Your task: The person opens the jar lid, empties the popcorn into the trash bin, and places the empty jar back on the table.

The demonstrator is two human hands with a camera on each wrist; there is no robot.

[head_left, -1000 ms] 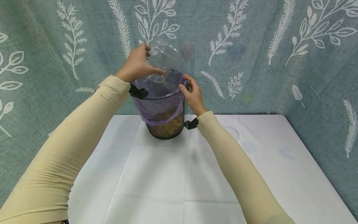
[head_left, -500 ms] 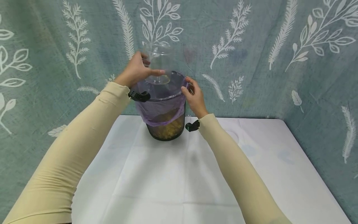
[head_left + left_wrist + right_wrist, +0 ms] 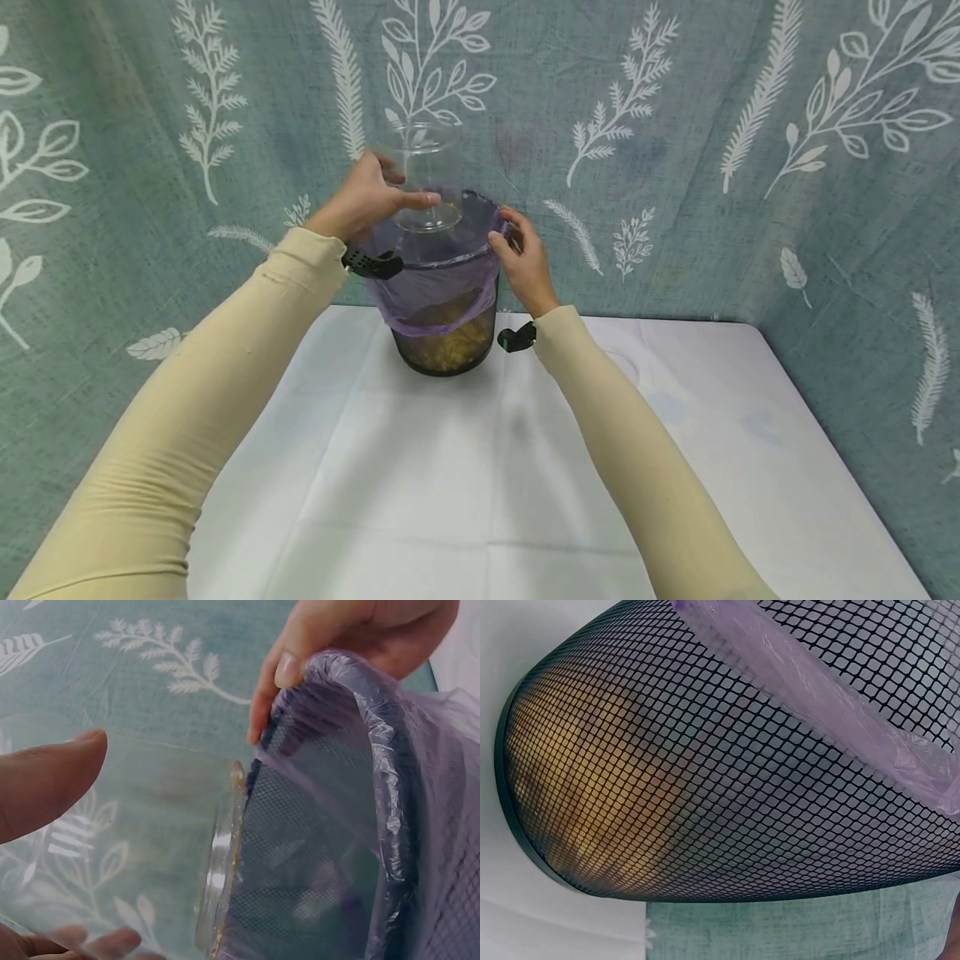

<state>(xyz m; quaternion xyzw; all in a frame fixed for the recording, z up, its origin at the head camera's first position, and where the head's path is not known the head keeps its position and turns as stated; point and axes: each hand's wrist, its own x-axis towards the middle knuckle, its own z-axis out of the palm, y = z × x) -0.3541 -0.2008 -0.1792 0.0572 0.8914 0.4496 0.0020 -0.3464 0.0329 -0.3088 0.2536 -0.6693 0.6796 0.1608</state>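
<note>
A clear jar (image 3: pixel 433 167) stands nearly upright in the air above a black mesh wastebasket (image 3: pixel 480 312), in the grip of my left hand (image 3: pixel 367 196). In the left wrist view, yellowish bits cling to the jar's rim (image 3: pixel 237 776), which faces the wastebasket's opening. A thin purple bin liner (image 3: pixel 427 296) covers the wastebasket's rim and hangs down outside. My right hand (image 3: pixel 531 262) pinches the lined rim at the right side. Yellow-brown contents (image 3: pixel 607 772) show through the mesh near the bottom in the right wrist view; their kind is unclear.
The wastebasket stands on a white-covered table (image 3: pixel 420 483) near its back edge. A green curtain (image 3: pixel 525 100) with white leaf prints hangs behind and along the sides. Dark wrist cameras (image 3: pixel 517 337) are strapped at the cuffs.
The jar has swung from tilted to nearly upright and come slightly lower with my left hand. My right hand keeps its hold on the wastebasket's rim.
</note>
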